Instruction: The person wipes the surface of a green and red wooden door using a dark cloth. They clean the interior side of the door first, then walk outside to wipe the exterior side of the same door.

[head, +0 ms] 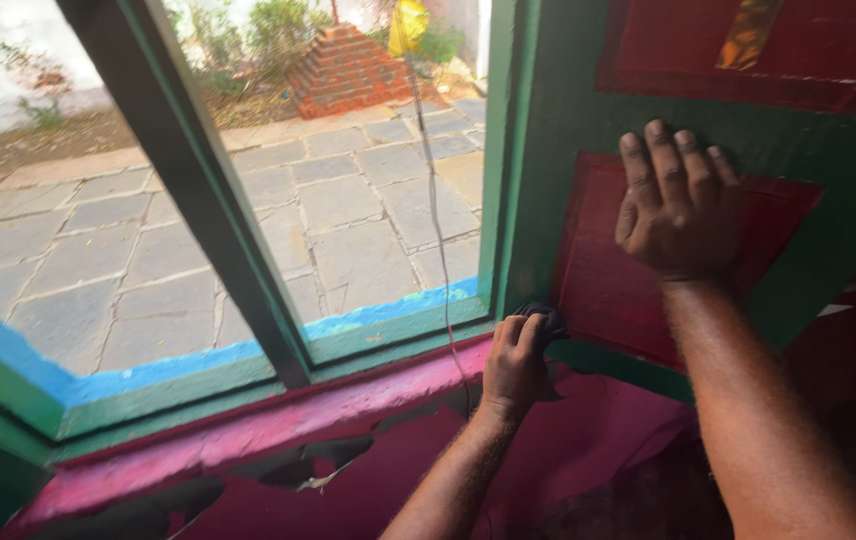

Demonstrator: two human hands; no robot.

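Dark cloth sits bunched at the green shutter's bottom corner by the sill, left hand fingers closed around it. Right hand lies flat, fingers open, bracing the red panel. Looks like mid-rub; steady pressure needed along that edge.

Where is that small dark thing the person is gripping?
In the head view, the small dark object sits just right of centre, clutched in the left hand at the bottom corner of the green shutter, just above the pink sill.
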